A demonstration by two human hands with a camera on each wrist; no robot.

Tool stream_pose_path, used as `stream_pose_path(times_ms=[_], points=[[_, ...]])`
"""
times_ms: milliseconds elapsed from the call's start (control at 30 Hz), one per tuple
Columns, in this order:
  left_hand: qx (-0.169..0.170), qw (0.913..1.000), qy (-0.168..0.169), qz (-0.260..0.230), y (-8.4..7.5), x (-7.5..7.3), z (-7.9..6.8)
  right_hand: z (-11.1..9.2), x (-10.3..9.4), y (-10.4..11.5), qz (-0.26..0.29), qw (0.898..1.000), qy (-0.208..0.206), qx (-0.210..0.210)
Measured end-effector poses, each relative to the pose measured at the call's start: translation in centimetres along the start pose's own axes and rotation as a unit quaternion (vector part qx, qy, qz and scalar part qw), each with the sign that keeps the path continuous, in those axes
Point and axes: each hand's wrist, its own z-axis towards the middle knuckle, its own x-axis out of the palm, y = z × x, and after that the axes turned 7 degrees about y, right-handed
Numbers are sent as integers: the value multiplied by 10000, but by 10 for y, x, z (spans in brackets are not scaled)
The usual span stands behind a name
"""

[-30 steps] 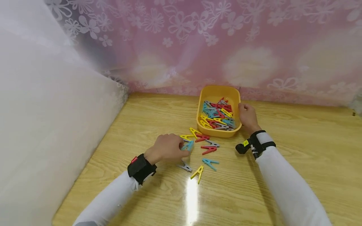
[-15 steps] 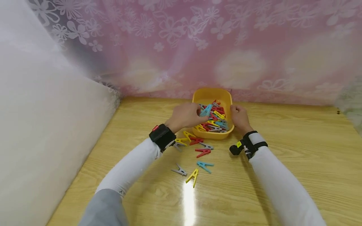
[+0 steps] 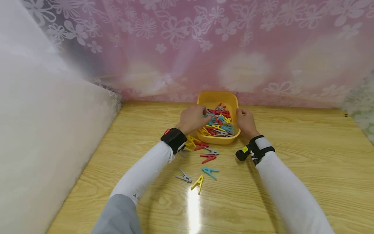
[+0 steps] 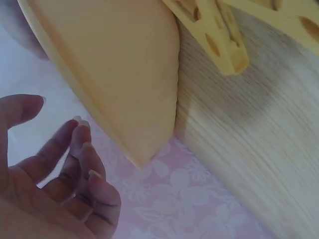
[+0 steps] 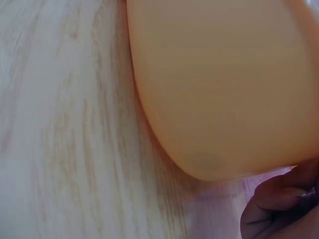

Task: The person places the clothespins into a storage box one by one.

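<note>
A yellow plastic basket [image 3: 219,140] stands by the curtain, partly filled with red, blue, grey and yellow clothespins [image 3: 222,113]. My left hand [image 3: 192,118] is over its left rim, and in the left wrist view the relaxed, slightly bent fingers [image 4: 102,191] hold nothing. On the basket's right side, my right hand [image 3: 245,123] grips the rim with curled fingers. The right wrist view shows those fingers [image 5: 274,199] at the end of the basket's wall [image 5: 219,89]. Below the left hand, yellow clothespins [image 3: 191,140] lie on the table, partly hidden by the wrist strap.
Several loose clothespins lie in front of the basket: red [image 3: 208,158], grey [image 3: 184,176], blue [image 3: 210,172] and yellow [image 3: 198,184]. A pink floral curtain [image 3: 181,58] hangs right behind the wooden table [image 3: 304,146]. White sheeting [image 3: 52,130] borders the left side.
My left hand lifted a blue clothespin from the table, carried it up to the basket and let it go among the others. The right hand stayed at the rim.
</note>
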Motion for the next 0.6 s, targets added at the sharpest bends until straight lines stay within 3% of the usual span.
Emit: stream_pose_path(times_ms=[167, 233, 333, 433, 500, 600], points=[[330, 9993, -128, -134, 10, -2, -12, -2, 1, 1, 3, 10000, 39, 55], [604, 9980, -94, -178, 16, -3, -20, -2, 2, 1, -31, 9999, 35, 96], [1293, 9908, 283, -282, 29, -5, -36, -1, 3, 1, -98, 9998, 15, 200], [1946, 9762, 896, -343, 44, -6, -56, -2, 3, 2, -93, 9997, 31, 219], [2152, 9685, 1201, -356, 53, -4, -70, -2, 3, 3, -69, 9997, 34, 220], [2141, 9658, 1398, -432, 68, 2, -91, -3, 3, 5, -54, 9997, 60, 227]])
